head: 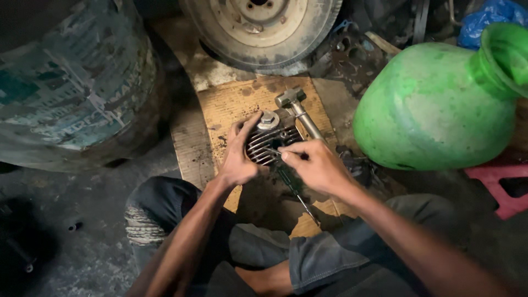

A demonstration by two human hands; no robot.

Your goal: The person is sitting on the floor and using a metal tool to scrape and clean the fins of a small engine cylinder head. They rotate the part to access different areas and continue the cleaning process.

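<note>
- The knees (231,242) are seen at the bottom edge, clad in dark, worn trousers; the body behind them is cut off by the frame.
- The left hand (239,159) is curled around the left side of the finned head (269,142), the thumb being laid across its top.
- The right hand (316,165) is closed in a pinch on a thin tool (273,151), whose tip is set against the fins. The rest of the tool is hidden by the fingers, so its kind cannot be told.
- A slim rod (305,204) is seen below the right hand, lying on the board (231,104); its upper end is lost in shadow.
- The finned head is placed on the board, near its middle, with a hex nut on top.
- A hammer (297,107) is laid just beyond the head, touching it.
- A green pot (434,104) is stood to the right; its mouth is cut off by the frame and its contents cannot be seen.
- A drum (71,77) is stood at the left, its top out of view.
- A wheel (261,27) is cut off at the top edge.
</note>
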